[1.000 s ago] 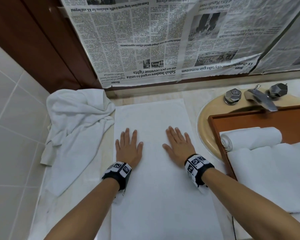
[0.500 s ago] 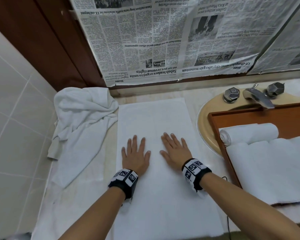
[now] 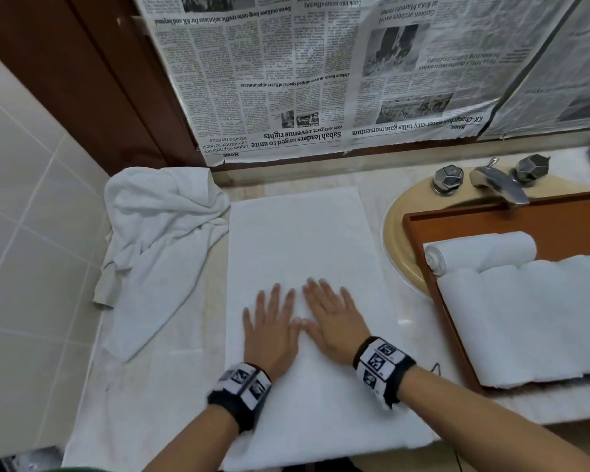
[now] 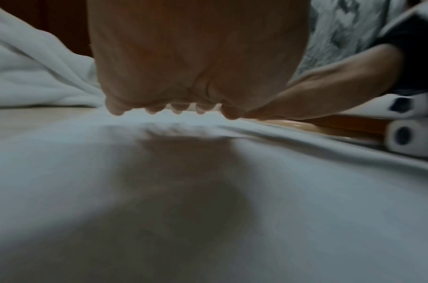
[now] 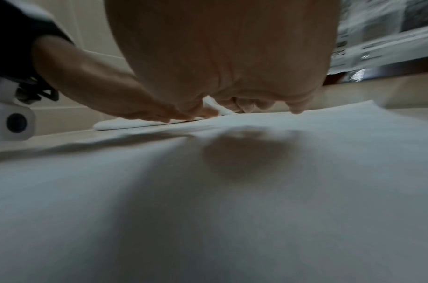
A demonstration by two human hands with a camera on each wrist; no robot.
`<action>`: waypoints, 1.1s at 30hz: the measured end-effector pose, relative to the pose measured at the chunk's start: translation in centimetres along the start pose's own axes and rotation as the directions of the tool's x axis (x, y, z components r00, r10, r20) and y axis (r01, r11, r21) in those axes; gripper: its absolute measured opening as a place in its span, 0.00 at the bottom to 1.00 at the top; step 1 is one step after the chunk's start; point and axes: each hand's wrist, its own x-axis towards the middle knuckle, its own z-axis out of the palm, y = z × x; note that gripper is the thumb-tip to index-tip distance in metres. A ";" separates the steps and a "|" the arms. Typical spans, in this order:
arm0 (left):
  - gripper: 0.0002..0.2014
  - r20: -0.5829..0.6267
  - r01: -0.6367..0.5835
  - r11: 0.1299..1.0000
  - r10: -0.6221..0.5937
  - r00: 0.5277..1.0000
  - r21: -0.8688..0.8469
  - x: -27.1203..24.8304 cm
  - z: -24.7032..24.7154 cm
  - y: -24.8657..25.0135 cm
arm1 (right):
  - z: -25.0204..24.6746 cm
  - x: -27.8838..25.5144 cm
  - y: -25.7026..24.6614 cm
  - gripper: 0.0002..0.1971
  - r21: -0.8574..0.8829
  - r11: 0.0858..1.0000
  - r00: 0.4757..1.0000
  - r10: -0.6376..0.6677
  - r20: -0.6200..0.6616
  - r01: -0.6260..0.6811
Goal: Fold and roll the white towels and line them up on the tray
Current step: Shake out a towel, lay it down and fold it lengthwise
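A folded white towel point(image 3: 300, 233) lies flat as a long strip on the counter, running from the back wall to the front edge. My left hand point(image 3: 269, 321) and right hand point(image 3: 331, 318) press flat on it side by side, fingers straight, thumbs nearly touching. The left wrist view shows my left hand point(image 4: 183, 76) palm-down on the towel point(image 4: 208, 210); the right wrist view shows my right hand point(image 5: 232, 67) the same way on the towel point(image 5: 232, 210). A wooden tray point(image 3: 559, 212) at the right holds rolled white towels point(image 3: 484, 250).
A crumpled white towel point(image 3: 157, 240) is heaped at the left against the tiled wall. The tray sits over a beige sink point(image 3: 399, 240) with a metal faucet point(image 3: 498, 182). Newspaper point(image 3: 321, 73) covers the wall behind. The counter's front edge is near my forearms.
Both hands slid back toward me along the towel and drew closer together, staying flat on it.
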 end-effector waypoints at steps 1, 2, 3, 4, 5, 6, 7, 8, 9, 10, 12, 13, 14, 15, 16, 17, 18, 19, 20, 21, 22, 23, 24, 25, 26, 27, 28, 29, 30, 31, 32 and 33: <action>0.34 0.016 -0.015 1.000 0.015 1.000 0.011 -0.3 0.7 0.5 | 0.6 -0.1 -0.2 0.38 0.006 1.000 1.000 0.001 0.000 -0.001; 0.33 0.029 -0.001 1.000 0.000 1.000 0.013 -0.4 1.0 0.6 | 0.9 -0.1 -0.1 0.39 0.002 1.000 1.000 0.023 0.009 -0.023; 0.33 0.038 0.025 0.999 -0.026 0.999 0.024 -0.4 1.0 0.3 | 1.0 -0.2 0.4 0.40 -0.017 0.999 0.999 0.051 0.020 -0.050; 0.34 0.039 0.050 0.998 -0.052 0.998 0.045 -0.4 1.0 -0.3 | 1.0 -0.4 1.1 0.40 -0.043 0.996 0.997 0.077 0.029 -0.075; 0.33 0.035 0.081 0.995 -0.083 0.996 0.062 -0.4 0.9 -1.1 | 0.8 -0.7 2.0 0.40 -0.062 0.993 0.994 0.102 0.035 -0.100; 0.31 0.035 0.123 0.991 -0.125 0.992 0.056 -0.4 0.7 -2.0 | 0.4 -0.9 2.9 0.39 -0.065 0.989 0.989 0.139 0.041 -0.136; 0.30 0.039 0.172 0.984 -0.174 0.984 0.037 -0.5 0.3 -2.8 | 0.0 -1.1 3.8 0.37 -0.054 0.981 0.980 0.191 0.049 -0.189; 0.29 0.040 0.217 0.976 -0.218 0.975 0.017 -0.7 -0.1 -3.4 | -0.4 -1.3 4.5 0.35 -0.038 0.970 0.969 0.242 0.051 -0.240; 0.29 0.035 0.244 0.970 -0.244 0.969 0.006 -0.7 -0.4 -3.8 | -0.7 -1.4 4.9 0.34 -0.021 0.962 0.961 0.272 0.046 -0.271; 0.30 0.030 0.247 0.969 -0.247 0.969 0.004 -0.5 -0.7 -3.9 | -1.0 -1.4 5.0 0.34 -0.012 0.963 0.962 0.271 0.043 -0.271; 0.31 0.009 0.177 0.984 -0.177 0.984 0.018 0.3 -1.1 -3.1 | -1.2 -0.7 4.0 0.38 -0.020 0.982 0.982 0.186 0.035 -0.185; 0.33 0.002 0.122 0.992 -0.122 0.993 0.037 1.0 -1.2 -2.3 | -1.1 0.0 3.2 0.41 -0.028 0.992 0.991 0.127 0.032 -0.126; 0.34 0.005 0.072 0.996 -0.073 0.997 0.052 1.9 -1.3 -1.3 | -1.1 0.8 2.4 0.43 -0.034 0.997 0.997 0.075 0.034 -0.074; 0.33 0.015 0.037 0.998 -0.038 0.999 0.058 2.8 -1.3 -0.3 | -1.0 1.6 1.7 0.43 -0.040 0.999 0.998 0.036 0.043 -0.035; 0.31 0.030 0.015 0.998 -0.016 0.999 0.054 3.7 -1.4 0.5 | -1.0 2.4 1.3 0.43 -0.044 0.999 0.999 0.015 0.050 -0.013; 0.28 0.039 0.009 0.999 -0.010 0.999 0.046 4.5 -1.4 1.0 | -1.2 3.2 1.1 0.42 -0.047 0.999 0.998 0.008 0.056 -0.006; 0.28 0.044 0.015 0.999 -0.017 0.999 0.037 5.4 -1.5 1.2 | -1.4 4.0 1.2 0.40 -0.056 0.998 0.998 0.009 0.058 -0.006; 0.28 0.047 0.026 0.999 -0.028 0.998 0.035 6.2 -1.7 1.1 | -1.7 4.7 1.7 0.36 -0.068 0.998 0.998 0.011 0.056 -0.008; 0.28 0.047 0.038 0.998 -0.039 0.998 0.041 7.0 -1.9 0.8 | -2.2 5.3 2.4 0.32 -0.075 0.997 0.998 0.020 0.056 -0.016; 0.28 0.041 0.048 0.998 -0.050 0.998 0.047 7.7 -2.1 0.3 | -2.8 5.8 3.4 0.31 -0.082 0.996 0.997 0.038 0.061 -0.033; 0.28 0.036 0.061 0.997 -0.063 0.997 0.051 8.2 -2.4 -0.3 | -3.5 6.2 4.5 0.30 -0.082 0.995 0.995 0.069 0.070 -0.064; 0.28 0.033 0.075 0.996 -0.077 0.996 0.054 8.6 -2.7 -0.9 | -4.1 6.5 5.7 0.30 -0.071 0.992 0.991 0.109 0.071 -0.104; 0.28 0.029 0.092 0.994 -0.094 0.995 0.054 9.0 -3.0 -1.5 | -4.8 6.8 6.9 0.31 -0.056 0.988 0.986 0.151 0.065 -0.147; 0.29 0.022 0.114 0.992 -0.116 0.993 0.054 9.3 -3.3 -2.1 | -5.3 7.1 8.0 0.31 -0.044 0.981 0.980 0.190 0.060 -0.187; 0.29 0.011 0.138 0.989 -0.139 0.990 0.054 9.8 -3.6 -2.4 | -5.9 7.6 8.8 0.31 -0.032 0.975 0.974 0.219 0.056 -0.218; 0.30 -0.002 0.157 0.986 -0.157 0.988 0.050 10.4 -3.9 -2.5 | -6.3 8.1 9.3 0.32 -0.018 0.973 0.971 0.232 0.054 -0.232; 0.30 -0.013 0.168 0.985 -0.168 0.986 0.040 11.0 -4.2 -2.2 | -6.5 8.7 9.4 0.32 -0.012 0.975 0.973 0.224 0.052 -0.223; 0.30 -0.025 0.163 0.986 -0.162 0.986 0.033 11.7 -4.3 -1.8 | -6.6 9.4 9.0 0.32 -0.014 0.981 0.980 0.193 0.049 -0.192; 0.30 -0.033 0.142 0.989 -0.141 0.989 0.032 12.4 -4.3 -1.2 | -6.6 10.1 8.5 0.31 -0.023 0.989 0.988 0.146 0.051 -0.145; 0.30 -0.033 0.114 0.993 -0.113 0.993 0.039 13.2 -4.3 -0.5 | -6.5 10.8 7.7 0.31 -0.036 0.995 0.994 0.093 0.061 -0.090; 0.30 -0.031 0.084 0.995 -0.082 0.996 0.049 13.8 -4.2 0.2 | -6.3 11.5 6.9 0.31 -0.052 0.998 0.996 0.044 0.074 -0.041; 0.29 -0.029 0.055 0.997 -0.053 0.998 0.056 14.6 -4.1 0.7 | -6.0 12.3 6.2 0.31 -0.068 0.998 0.997 0.010 0.077 -0.004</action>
